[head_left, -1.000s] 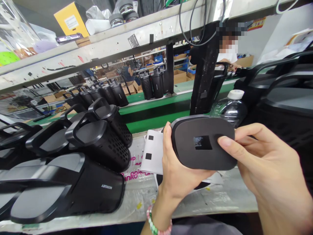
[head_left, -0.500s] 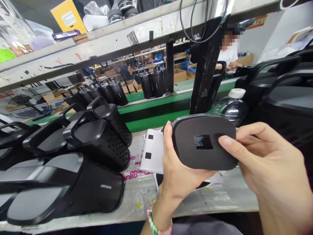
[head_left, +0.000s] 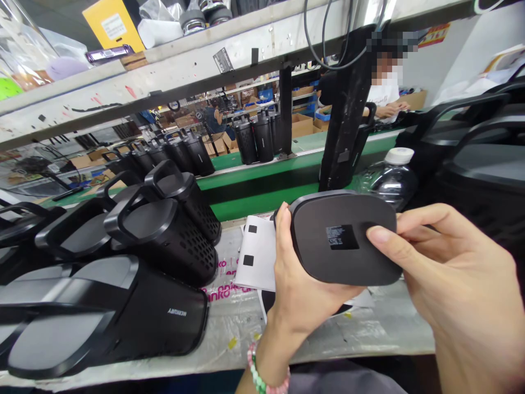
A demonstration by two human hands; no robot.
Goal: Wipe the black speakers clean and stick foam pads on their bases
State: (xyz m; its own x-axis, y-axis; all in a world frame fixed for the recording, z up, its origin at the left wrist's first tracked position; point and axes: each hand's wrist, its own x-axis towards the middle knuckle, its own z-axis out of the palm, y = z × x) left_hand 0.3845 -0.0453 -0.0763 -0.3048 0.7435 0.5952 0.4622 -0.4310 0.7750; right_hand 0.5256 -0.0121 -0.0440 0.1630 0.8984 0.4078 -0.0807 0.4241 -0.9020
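Between my hands is a black speaker [head_left: 315, 224], its flat rounded end facing me. A small black label [head_left: 342, 237] with fine pale print sits near the middle of that end. My left hand [head_left: 297, 284] wraps round the speaker's left side and underside. My right hand [head_left: 451, 268] grips the right edge, thumb pressed on the flat face beside the label and fingers bent behind the edge. The rest of the speaker's body is hidden behind the face. Below it on the bench lies a white sheet with black squares [head_left: 258, 254].
Several black speakers with handles [head_left: 164, 312] crowd the bench at left, one lettered MERKURY. More speakers [head_left: 488, 158] stand at right, near a clear bottle [head_left: 391, 178]. A dark post [head_left: 344, 120] and a white shelf [head_left: 172, 71] cross in front. Beyond the green conveyor [head_left: 254, 202] sits a person [head_left: 385, 93].
The speaker and both hands stay almost in place, with the view shifting slightly. The label's print looks sharper now. The person's hands across the line have moved a little.
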